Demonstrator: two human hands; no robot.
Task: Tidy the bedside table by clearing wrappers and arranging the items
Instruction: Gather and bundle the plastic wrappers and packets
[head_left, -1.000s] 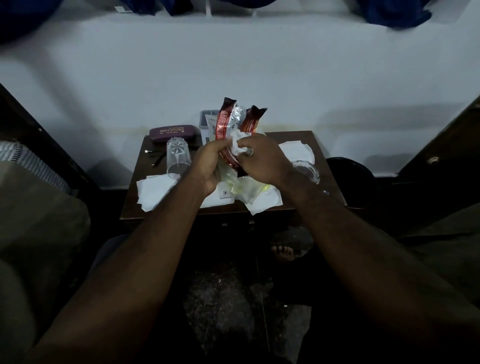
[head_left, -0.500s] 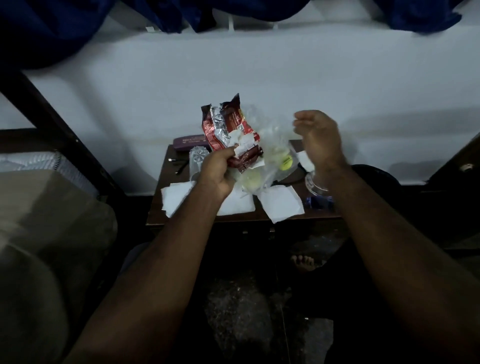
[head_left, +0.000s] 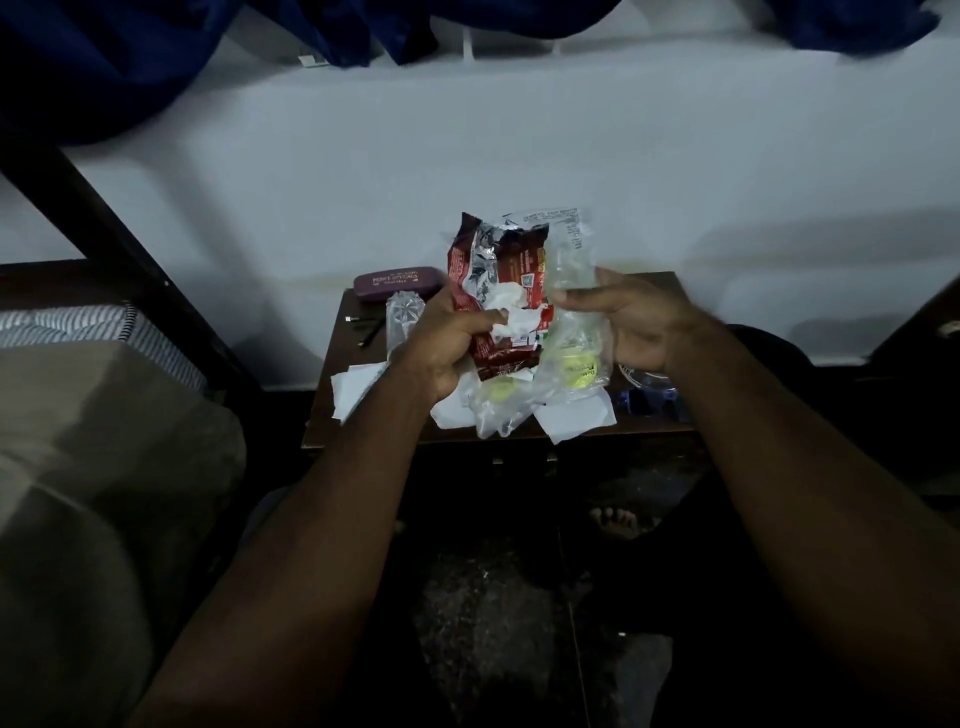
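My left hand (head_left: 441, 338) is shut on a bunch of wrappers held above the brown bedside table (head_left: 332, 405): red and silver foil wrappers (head_left: 493, 270) with crumpled white paper (head_left: 511, 317) in the middle. My right hand (head_left: 634, 322) grips the clear plastic bag (head_left: 571, 332) with yellow print that hangs beside the foil. White paper sheets (head_left: 358, 384) lie on the table under the bunch.
A maroon spectacle case (head_left: 400, 283) lies at the table's back left, a clear glass (head_left: 402, 317) and a dark pen (head_left: 369, 332) near it. Another glass item (head_left: 644, 376) sits at the right. A bed (head_left: 93, 441) stands left, and a bare foot (head_left: 618, 522) is on the floor below.
My right hand, open and apart half a second ago, has come back and closed on the clear plastic bag. The wrapper bunch has risen from table level in my left hand.
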